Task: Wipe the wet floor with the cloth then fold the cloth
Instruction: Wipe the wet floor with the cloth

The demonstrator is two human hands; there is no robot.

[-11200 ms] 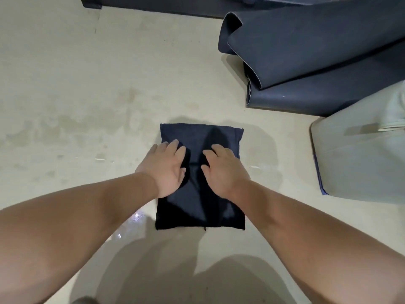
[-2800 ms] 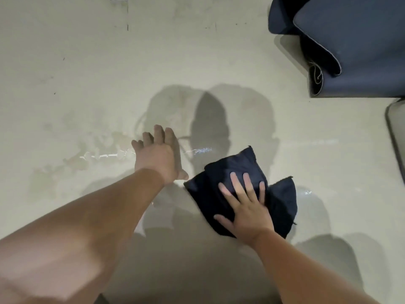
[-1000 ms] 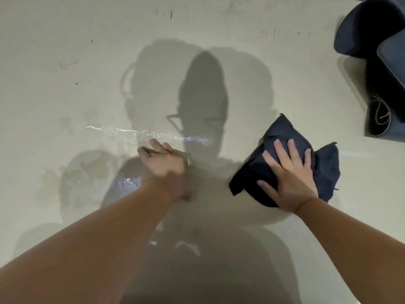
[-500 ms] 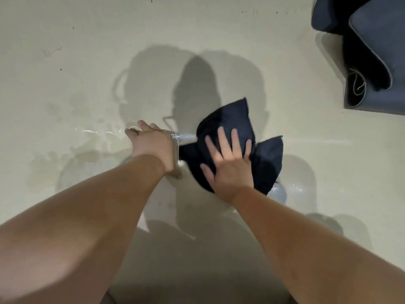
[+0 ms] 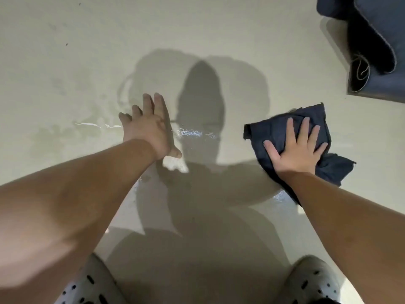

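Cloth [image 5: 282,137], dark navy and rumpled, lies on the pale floor [image 5: 65,62], well right of the glistening water streak [image 5: 192,133]. My right hand [image 5: 295,150] presses flat on top of it, fingers spread, palm down rather than gripping. My left hand [image 5: 149,128] is open too, fingers straight and together, planted on the floor at the left end of that streak, with more shine trailing further left. Beyond the cloth, toward the far right, sits a heap of dark blue fabric [image 5: 377,44]. Nearest me, below the streak, my knees in pale dotted trousers [image 5: 311,279] show at the bottom edge.
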